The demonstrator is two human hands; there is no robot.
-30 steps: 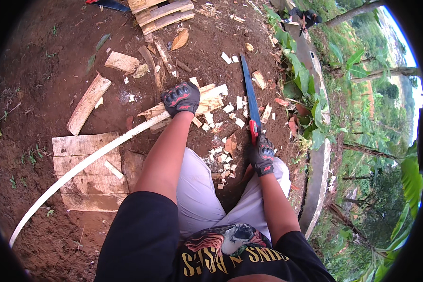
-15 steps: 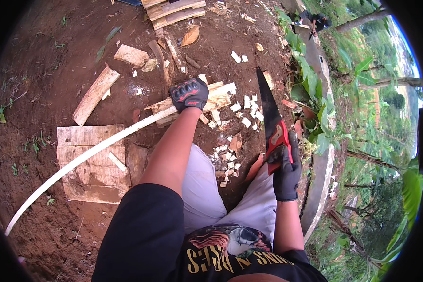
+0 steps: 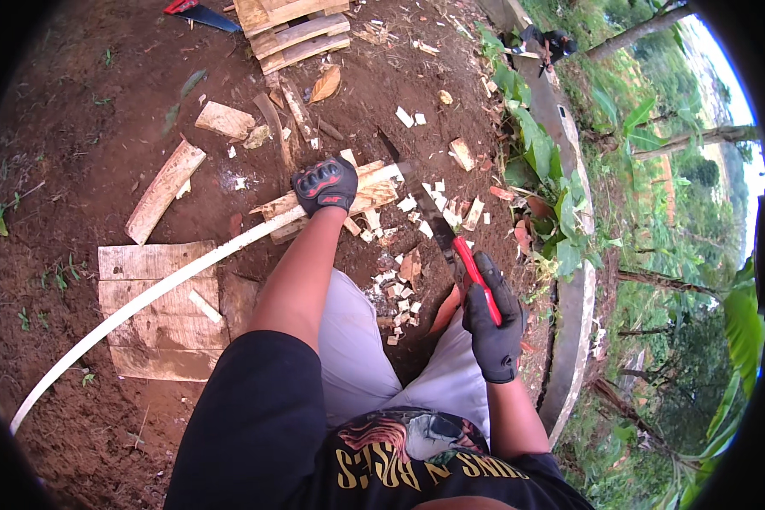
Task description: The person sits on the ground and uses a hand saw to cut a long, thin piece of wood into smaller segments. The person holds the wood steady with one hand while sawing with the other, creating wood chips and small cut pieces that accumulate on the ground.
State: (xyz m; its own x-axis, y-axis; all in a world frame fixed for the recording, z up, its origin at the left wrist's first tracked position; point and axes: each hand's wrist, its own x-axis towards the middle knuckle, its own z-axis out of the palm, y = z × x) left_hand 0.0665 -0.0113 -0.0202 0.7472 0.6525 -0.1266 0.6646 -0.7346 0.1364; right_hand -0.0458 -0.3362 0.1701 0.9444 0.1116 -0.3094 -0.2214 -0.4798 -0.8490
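Observation:
A long, pale wooden strip [image 3: 157,291] curves from the lower left up to some rough wood pieces [image 3: 372,197] on the ground. My left hand [image 3: 325,184], in a black glove with red trim, is closed over the strip near its far end, pressing it on that wood. My gloved right hand [image 3: 495,319] is wrapped round the red handle of a hand saw [image 3: 438,228]. Its dark blade stands edge-on and crosses right by the strip's cut end; whether the teeth touch it I cannot tell.
Small cut offcuts [image 3: 399,293] lie scattered around the wood. Flat boards [image 3: 157,310] rest at left, a split log [image 3: 166,191] beyond them. Stacked planks [image 3: 302,38] and another saw [image 3: 204,15] are at the far side. A concrete edge [image 3: 576,323] runs along the right; a person [image 3: 552,44] is beyond.
My right hand has swung the saw leftward, turning its blade edge-on and bringing it to the strip's end. My left hand keeps its grip on the strip.

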